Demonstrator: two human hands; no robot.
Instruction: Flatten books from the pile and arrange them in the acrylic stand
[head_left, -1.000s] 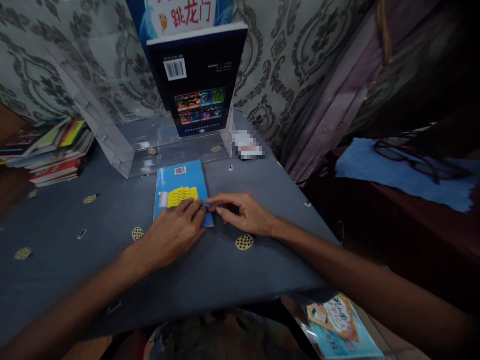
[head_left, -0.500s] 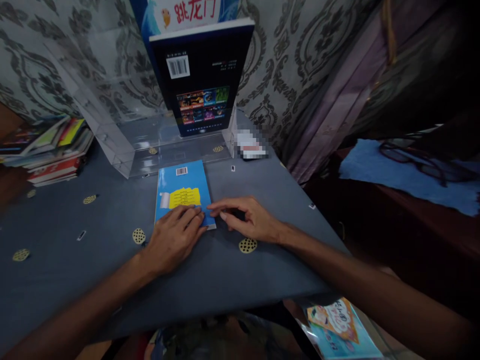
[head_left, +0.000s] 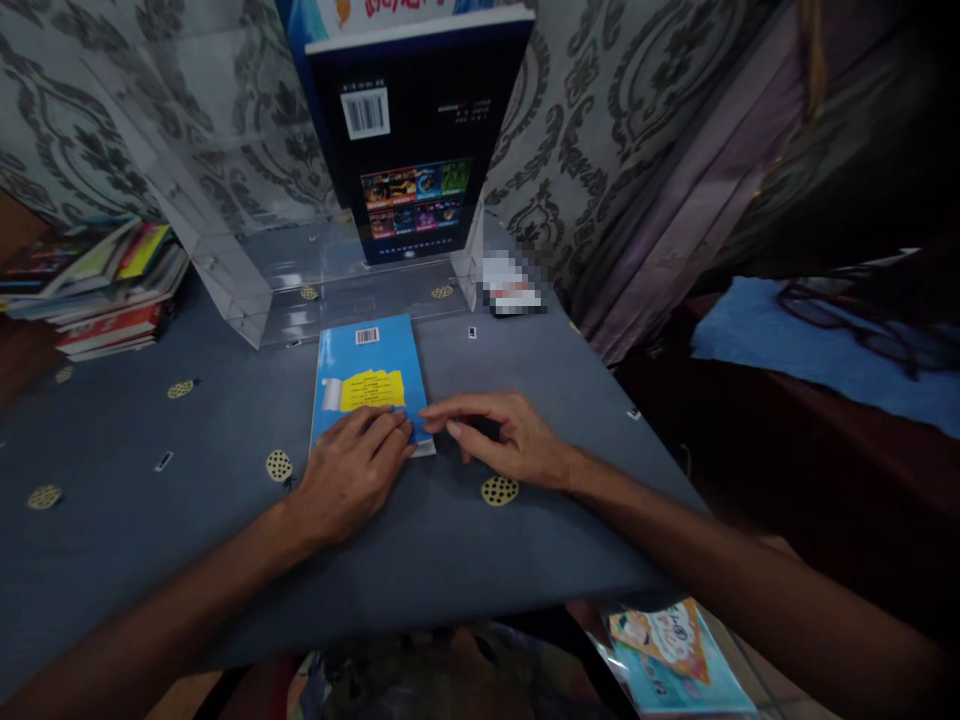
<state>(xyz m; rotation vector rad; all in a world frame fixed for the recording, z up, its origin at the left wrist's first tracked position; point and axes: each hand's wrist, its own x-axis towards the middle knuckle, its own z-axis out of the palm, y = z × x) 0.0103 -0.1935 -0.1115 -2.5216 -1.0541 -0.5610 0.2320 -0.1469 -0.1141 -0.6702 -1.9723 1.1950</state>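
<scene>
A blue book [head_left: 375, 355] lies flat on the grey tablecloth, with a barcode and a yellow text patch on its upward cover. My left hand [head_left: 356, 465] rests flat over the book's lower edge, fingers stretched out and covering part of that cover. At the book's lower right edge is my right hand [head_left: 510, 435], its index finger extended to the edge and its thumb a little apart below. Nothing shows between the right thumb and finger. Behind the book, a dark book [head_left: 416, 140] stands in a clear acrylic stand [head_left: 247, 300], back cover facing me.
A pile of books [head_left: 120, 290] sits at the left. Right of the stand lies a small blurred-out item [head_left: 514, 285]. Glasses on a blue cloth [head_left: 750, 335] lie on a surface at the right. Below the table edge is a light-blue picture book [head_left: 682, 665].
The view has shifted slightly. Both hands keep nearly the same place at the blue book, and nothing has been picked up or let go.
</scene>
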